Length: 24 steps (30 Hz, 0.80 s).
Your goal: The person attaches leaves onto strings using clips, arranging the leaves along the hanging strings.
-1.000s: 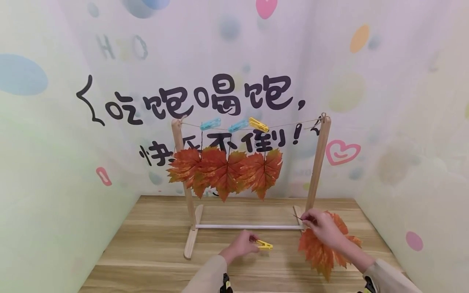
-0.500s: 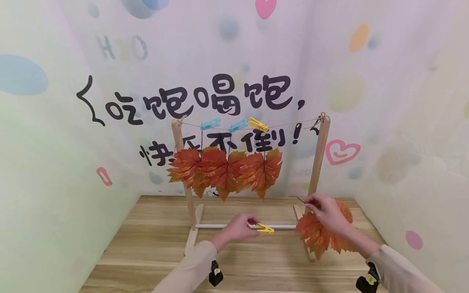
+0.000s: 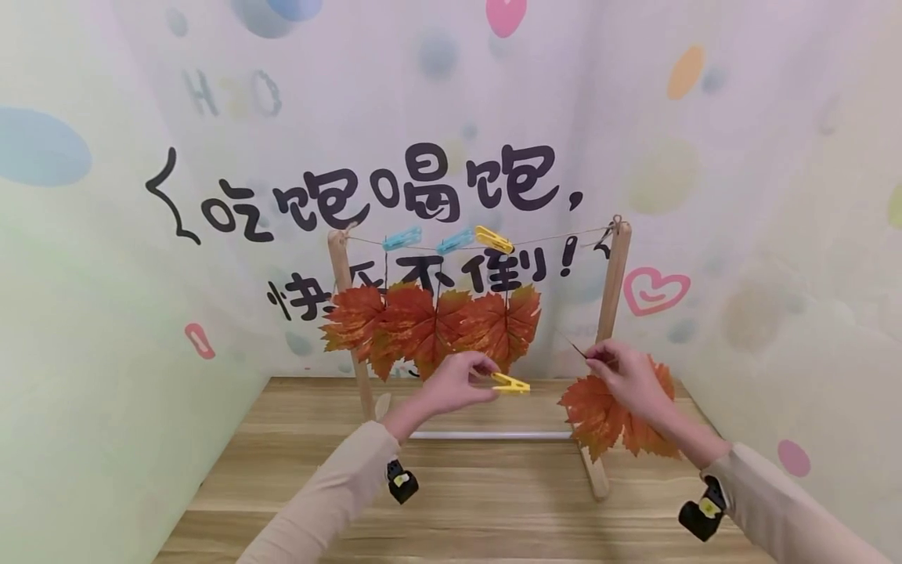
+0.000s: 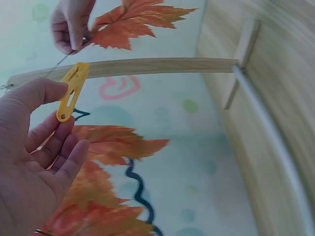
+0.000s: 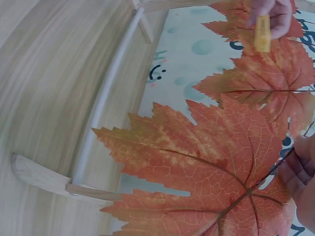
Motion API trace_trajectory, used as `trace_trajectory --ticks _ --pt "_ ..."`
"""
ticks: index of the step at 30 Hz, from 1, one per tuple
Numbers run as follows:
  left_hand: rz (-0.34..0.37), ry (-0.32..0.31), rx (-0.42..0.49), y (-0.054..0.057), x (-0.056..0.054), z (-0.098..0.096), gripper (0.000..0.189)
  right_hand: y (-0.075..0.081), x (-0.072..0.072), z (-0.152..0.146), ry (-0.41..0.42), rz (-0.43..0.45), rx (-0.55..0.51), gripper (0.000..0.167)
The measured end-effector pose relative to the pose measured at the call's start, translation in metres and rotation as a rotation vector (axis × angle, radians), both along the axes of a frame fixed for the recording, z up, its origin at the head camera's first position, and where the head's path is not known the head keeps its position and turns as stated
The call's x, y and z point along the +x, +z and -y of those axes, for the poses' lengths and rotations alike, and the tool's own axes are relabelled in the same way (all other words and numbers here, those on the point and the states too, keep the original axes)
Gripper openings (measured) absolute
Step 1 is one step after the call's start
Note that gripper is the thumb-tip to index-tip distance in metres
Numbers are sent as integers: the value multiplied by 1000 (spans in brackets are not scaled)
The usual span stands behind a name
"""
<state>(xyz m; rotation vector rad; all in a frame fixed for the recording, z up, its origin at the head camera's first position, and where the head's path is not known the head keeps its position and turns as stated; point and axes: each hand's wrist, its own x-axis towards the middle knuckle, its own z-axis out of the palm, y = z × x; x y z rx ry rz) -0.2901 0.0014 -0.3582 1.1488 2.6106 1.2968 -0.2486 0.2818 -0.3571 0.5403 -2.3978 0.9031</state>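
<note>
In the head view my left hand (image 3: 461,382) pinches a yellow clothespin (image 3: 511,384) between thumb and fingers, in front of the hanging leaves. The left wrist view shows that clothespin (image 4: 73,92) side-on at the thumb tip. My right hand (image 3: 627,377), by the right post, pinches the thin dark stem (image 3: 578,348) of an orange-red maple leaf (image 3: 599,411). The leaf dangles below that hand and fills much of the right wrist view. Behind, three similar leaves (image 3: 503,325) hang from a string (image 3: 550,237) by two blue clothespins (image 3: 402,238) and one yellow clothespin (image 3: 495,238).
The string runs between a left wooden post (image 3: 340,262) and a right wooden post (image 3: 615,274). A white rod (image 3: 493,435) joins their feet low over the wooden table (image 3: 493,509). A printed cloth (image 3: 761,196) with lettering stands behind.
Both hands have risen from near the table, the left with the yellow clothespin, the right with the maple leaf. The right hand's stem tip has come up nearer the string. The hanging leaves stay put.
</note>
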Motion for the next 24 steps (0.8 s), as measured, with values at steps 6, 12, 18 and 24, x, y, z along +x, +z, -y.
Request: trace_trajectory --ticks 6,12,18,24 --pt "-34 -10 25 35 -3 3 23 12 -3 4 -21 10 -25 12" --pt "-102 -11 14 66 -5 3 25 22 -7 7 -31 28 -56 11" --pt "-130 2 2 90 -7 1 25 31 -10 12 -26 7 -78 10" --pt "-139 14 8 109 -10 0 25 40 -12 16 -37 13 -110 10"
